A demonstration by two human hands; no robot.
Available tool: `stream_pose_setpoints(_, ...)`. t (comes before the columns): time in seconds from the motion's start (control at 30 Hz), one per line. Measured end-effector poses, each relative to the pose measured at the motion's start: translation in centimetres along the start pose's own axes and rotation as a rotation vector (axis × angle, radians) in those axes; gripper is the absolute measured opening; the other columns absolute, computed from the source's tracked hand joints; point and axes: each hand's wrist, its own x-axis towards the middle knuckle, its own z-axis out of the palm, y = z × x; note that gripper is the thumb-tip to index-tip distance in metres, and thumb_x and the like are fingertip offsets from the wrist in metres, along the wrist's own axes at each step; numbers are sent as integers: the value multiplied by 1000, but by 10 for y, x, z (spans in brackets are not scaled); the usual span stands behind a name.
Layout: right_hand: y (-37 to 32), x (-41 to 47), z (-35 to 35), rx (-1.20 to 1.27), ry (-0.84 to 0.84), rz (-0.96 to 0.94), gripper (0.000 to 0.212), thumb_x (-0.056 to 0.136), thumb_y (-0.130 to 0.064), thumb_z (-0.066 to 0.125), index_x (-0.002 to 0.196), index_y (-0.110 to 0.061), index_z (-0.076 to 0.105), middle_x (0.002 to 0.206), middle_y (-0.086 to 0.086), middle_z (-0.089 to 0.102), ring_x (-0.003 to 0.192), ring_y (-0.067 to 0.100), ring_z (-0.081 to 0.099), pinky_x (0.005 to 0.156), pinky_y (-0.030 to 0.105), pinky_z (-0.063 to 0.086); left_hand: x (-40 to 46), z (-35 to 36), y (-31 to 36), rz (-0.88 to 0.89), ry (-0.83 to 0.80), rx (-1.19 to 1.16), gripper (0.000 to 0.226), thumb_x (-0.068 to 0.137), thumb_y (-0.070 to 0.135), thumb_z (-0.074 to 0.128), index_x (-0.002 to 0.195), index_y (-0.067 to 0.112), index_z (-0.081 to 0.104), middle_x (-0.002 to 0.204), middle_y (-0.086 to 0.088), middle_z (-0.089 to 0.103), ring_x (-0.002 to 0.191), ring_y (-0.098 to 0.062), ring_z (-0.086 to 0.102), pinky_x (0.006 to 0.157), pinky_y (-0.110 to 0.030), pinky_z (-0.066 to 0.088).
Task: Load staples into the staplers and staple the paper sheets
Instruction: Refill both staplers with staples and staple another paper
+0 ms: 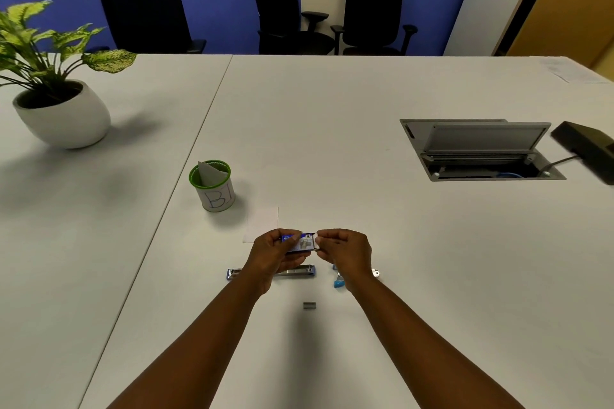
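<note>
Left hand (277, 251) gripped the blue staple box (299, 242) above the counter (332, 143); right hand (345, 251) pinched its right end. Nearer lay a staple strip (309, 305); beneath the hands, an opened stapler (300, 271), long axis left-right.

Matt, smooth pale table (332, 143) under my arms; glossy printed card staple box (299, 242) between my fingers; shiny bare metal on the open stapler (292, 272) with blue plastic ends, dull grey metal staple strip (309, 305), matt white paper sheet (262, 222), green plastic-rimmed cup (212, 186) wrapped in paper.
</note>
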Motion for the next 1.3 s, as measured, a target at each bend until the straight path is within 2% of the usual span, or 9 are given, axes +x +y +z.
stream_pose_setpoints(0.13, 4, -1, 5, -21, 53, -48, 15, 79, -3, 69, 94, 0, 71, 83, 11, 68, 64, 14, 65, 56, 12, 55, 1, 5, -1, -14, 13, -25, 20, 90, 10, 55, 108, 0, 58, 105, -22, 63, 79, -27, 67, 61, -23, 58)
stream_pose_setpoints(0.33, 6, -2, 7, -164, 85, -123, 17, 84, -5, 63, 99, -5, 71, 93, 13, 72, 67, 17, 65, 61, 12, 53, 2, 10, -1, -19, 9, -38, 20, 89, 10, 56, 107, 1, 59, 102, -20, 64, 60, -14, 71, 59, -21, 59)
stream_pose_setpoints(0.5, 5, -1, 4, -194, 29, -120, 29, 81, -1, 63, 109, -9, 62, 92, 11, 70, 75, 18, 65, 80, 34, 57, 5, 8, -1, -37, 32, -28, 27, 90, 10, 55, 114, -2, 57, 106, -21, 63, 76, -24, 67, 58, -21, 58)
stream_pose_setpoints(0.67, 6, 7, -8, -563, -266, -346, 49, 70, -7, 76, 116, -13, 61, 114, 4, 64, 97, 12, 61, 76, 8, 45, 7, 5, -5, -88, -19, -17, 26, 90, 10, 55, 113, -1, 58, 106, -23, 64, 62, -16, 71, 56, -21, 59)
stream_pose_setpoints(0.87, 14, 25, -16, -560, -170, -330, 38, 69, -8, 78, 105, -8, 67, 105, 10, 68, 81, 10, 62, 61, 2, 44, 17, 4, -9, -119, -3, 83, 32, 93, 23, 51, 120, 6, 54, 114, -17, 62, 103, -31, 63, 69, -30, 58)
stream_pose_setpoints(0.97, 20, 36, -24, -457, -10, -260, 36, 68, -5, 78, 102, -4, 67, 106, 13, 65, 80, 18, 65, 62, 5, 47, 30, -14, -11, 93, 242, 470, 31, 95, 18, 47, 123, 5, 55, 125, -15, 59, 121, -32, 53, 97, -36, 44)
stream_pose_setpoints(1.07, 21, 51, -34, -471, 197, -182, 26, 70, -10, 76, 95, -6, 71, 93, 12, 70, 76, 21, 63, 66, 24, 47, 42, -53, -17, 330, 421, 888, 37, 94, 5, 44, 130, -2, 48, 138, -21, 48, 130, -31, 44, 108, -35, 31)
stream_pose_setpoints(1.17, 23, 71, -44, -489, 317, -112, 19, 70, -11, 72, 88, -6, 72, 85, 15, 72, 75, 25, 62, 64, 24, 41, 58, -99, -30, 243, 454, 1085, 45, 95, 2, 38, 139, -2, 34, 150, -19, 30, 141, -31, 24, 113, -41, 24)
stream_pose_setpoints(1.3, 27, 95, -51, -575, 372, -92, 23, 70, -15, 73, 89, -3, 71, 88, 17, 71, 84, 31, 64, 67, 28, 44, 69, -138, -43, 65, 358, 1345, 51, 97, 11, 36, 145, 6, 21, 157, -11, 14, 145, -28, 11, 114, -46, 22)
